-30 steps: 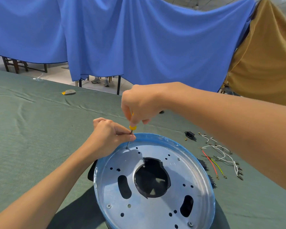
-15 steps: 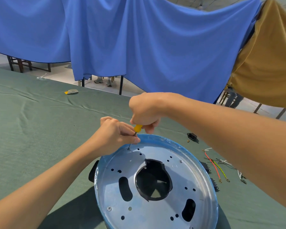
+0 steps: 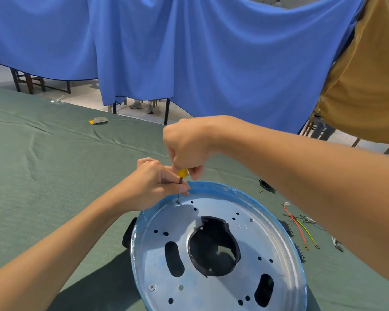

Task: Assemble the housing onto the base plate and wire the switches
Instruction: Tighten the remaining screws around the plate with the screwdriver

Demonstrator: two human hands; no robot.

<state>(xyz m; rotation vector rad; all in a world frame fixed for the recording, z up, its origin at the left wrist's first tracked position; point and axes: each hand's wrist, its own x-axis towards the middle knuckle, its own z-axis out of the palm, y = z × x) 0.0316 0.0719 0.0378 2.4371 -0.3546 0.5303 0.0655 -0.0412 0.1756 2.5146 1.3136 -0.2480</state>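
Observation:
A round metal base plate [image 3: 245,239] with a blue-filmed rim lies on the green cloth, and a black housing [image 3: 129,236] shows under its left edge and through its centre hole. My right hand [image 3: 186,147] grips the yellow handle of a small screwdriver [image 3: 181,176], held upright. Its tip sits on a screw [image 3: 178,202] at the plate's far left rim. My left hand [image 3: 151,185] pinches the screwdriver's thin shaft just above the plate. Loose wires [image 3: 301,230], red, yellow-green and white, lie to the right of the plate.
A small black part [image 3: 266,186] and tiny brass bits lie beyond the plate on the right. A yellow-grey object [image 3: 98,120] rests far back on the cloth. Blue and tan sheets hang behind the table, with chair legs and a person's shoes below them.
The camera has tipped and shifted slightly. My right hand has turned on the handle, and the screwdriver stands more upright over the same rim hole. My left hand stays pinching the shaft.

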